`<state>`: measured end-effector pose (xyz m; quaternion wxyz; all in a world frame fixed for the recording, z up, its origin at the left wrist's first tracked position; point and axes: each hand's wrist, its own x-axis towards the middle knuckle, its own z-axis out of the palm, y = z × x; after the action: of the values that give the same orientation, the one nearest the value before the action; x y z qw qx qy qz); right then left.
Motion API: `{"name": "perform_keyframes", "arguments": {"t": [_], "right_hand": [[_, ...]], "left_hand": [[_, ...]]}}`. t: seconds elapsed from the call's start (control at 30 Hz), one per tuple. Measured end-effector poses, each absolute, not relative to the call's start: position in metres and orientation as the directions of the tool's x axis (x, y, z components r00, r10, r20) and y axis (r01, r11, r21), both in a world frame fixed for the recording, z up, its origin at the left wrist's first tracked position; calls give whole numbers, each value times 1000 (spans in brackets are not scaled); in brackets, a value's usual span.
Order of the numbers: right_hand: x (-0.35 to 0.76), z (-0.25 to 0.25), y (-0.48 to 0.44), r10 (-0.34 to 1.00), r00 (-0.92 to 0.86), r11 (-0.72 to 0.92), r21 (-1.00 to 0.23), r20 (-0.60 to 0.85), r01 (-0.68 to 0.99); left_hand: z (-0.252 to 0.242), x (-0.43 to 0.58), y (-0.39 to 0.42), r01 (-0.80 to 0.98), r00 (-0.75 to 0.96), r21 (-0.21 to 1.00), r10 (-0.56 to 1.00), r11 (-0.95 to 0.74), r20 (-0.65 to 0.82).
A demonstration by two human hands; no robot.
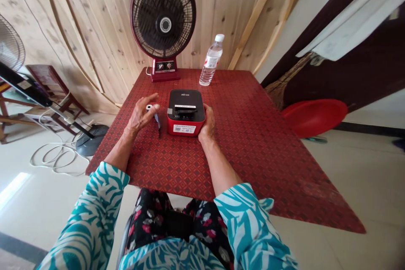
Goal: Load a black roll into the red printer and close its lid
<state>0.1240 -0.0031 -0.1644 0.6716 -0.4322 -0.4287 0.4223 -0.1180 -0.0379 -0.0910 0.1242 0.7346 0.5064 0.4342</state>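
Observation:
A small label printer point(184, 112) with a black top and red sides sits on the table, a white sticker on its near face. Its top lid is down. My right hand point(207, 125) grips the printer's right side, the fingers curled behind that edge. To its left, my left hand point(141, 113) is held over the table with fingers stretched and the thumb apart. A small white paper roll point(149, 107) shows between that thumb and forefinger; whether they touch it I cannot tell. A dark bluish strip point(157, 123) hangs or lies just beside the thumb.
A dark red fan point(165, 25) and a water bottle point(211, 61) stand at the back of the red patterned table point(253, 147). On the left are a wooden chair point(52, 93), a floor fan's base point(92, 140) and coiled cable. A red basin point(316, 117) is at right.

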Motion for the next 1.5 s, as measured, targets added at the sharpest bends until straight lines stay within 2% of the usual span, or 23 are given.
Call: {"name": "perform_keyframes", "arguments": {"t": [0.07, 0.13, 0.3, 0.47, 0.57, 0.77, 1.03, 1.5], "right_hand": [[123, -164, -3, 916, 341, 284, -942, 212, -177], [122, -161, -5, 904, 373, 287, -944, 210, -165], [119, -153, -9, 915, 359, 267, -945, 186, -191], [118, -150, -9, 915, 373, 248, -943, 153, -223], [117, -150, -10, 913, 385, 240, -940, 135, -242], [117, -147, -12, 919, 366, 247, -937, 145, -248], [115, -154, -6, 914, 377, 278, -910, 151, -309], [113, -156, -6, 920, 370, 262, -903, 128, -339]], "left_hand": [[-88, -122, -38, 551, -37, 723, 853, -418, 521], [-87, -118, -40, 482, -91, 778, 860, -403, 502], [-84, -90, -44, 304, -114, 894, 919, -329, 376], [-77, -81, -41, 123, -72, 986, 990, -115, 124], [-76, -82, -40, 77, 2, 996, 999, -33, 32], [-73, -83, -39, 31, 50, 999, 998, 36, -38], [-43, -86, -38, 155, 145, 958, 954, 241, -263], [-41, -81, -32, 75, 151, 918, 906, 389, -396]]}}
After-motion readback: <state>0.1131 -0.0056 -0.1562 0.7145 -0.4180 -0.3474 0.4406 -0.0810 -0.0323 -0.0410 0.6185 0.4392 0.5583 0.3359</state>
